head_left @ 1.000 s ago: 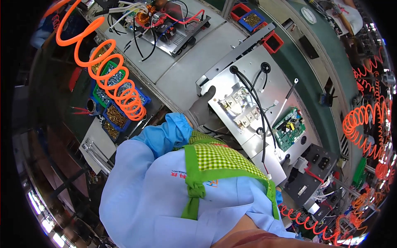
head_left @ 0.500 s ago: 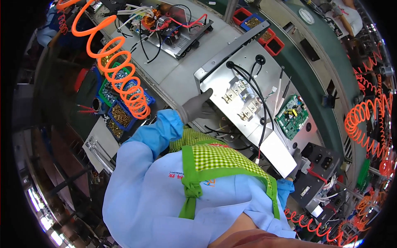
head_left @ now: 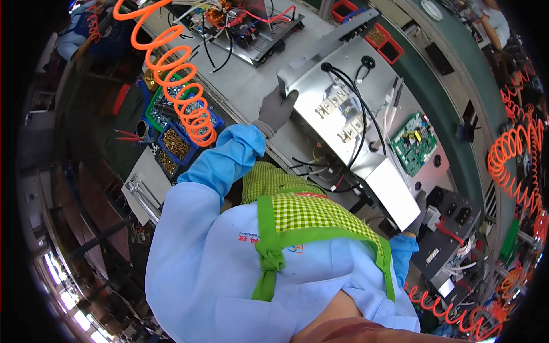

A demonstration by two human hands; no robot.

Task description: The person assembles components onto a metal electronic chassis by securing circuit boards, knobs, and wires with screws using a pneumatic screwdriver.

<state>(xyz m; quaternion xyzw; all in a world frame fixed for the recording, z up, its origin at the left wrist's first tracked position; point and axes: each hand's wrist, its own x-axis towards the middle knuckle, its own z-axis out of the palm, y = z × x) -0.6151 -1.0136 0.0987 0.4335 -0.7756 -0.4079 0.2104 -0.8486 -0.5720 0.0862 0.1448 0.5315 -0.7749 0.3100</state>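
Note:
A silver sheet-metal chassis [head_left: 309, 106] lies tilted across the bench in front of me, with a raised grey end panel at its far left. My left hand [head_left: 277, 110], in a grey glove, grips the chassis at its left corner. My right hand [head_left: 421, 210], also gloved, holds the opposite end beside a bright metal box section [head_left: 394, 197]; most of its fingers are hidden. On the chassis sit a green circuit board [head_left: 413, 143], terminal blocks [head_left: 330, 106] and black cables [head_left: 366, 106]. Loose wires hang below its near edge.
An orange coiled hose [head_left: 186, 88] hangs at the left, over blue bins of screws [head_left: 175, 143]. Another open unit with wiring [head_left: 251, 34] stands on the far bench. Red bins [head_left: 390, 50] lie behind the chassis, and a black unit with sockets [head_left: 446, 234] stands at the right.
My left hand has shifted up along the chassis to its corner, its fingers now near the end panel. The view has moved slightly; the right hand stays at the chassis's other end.

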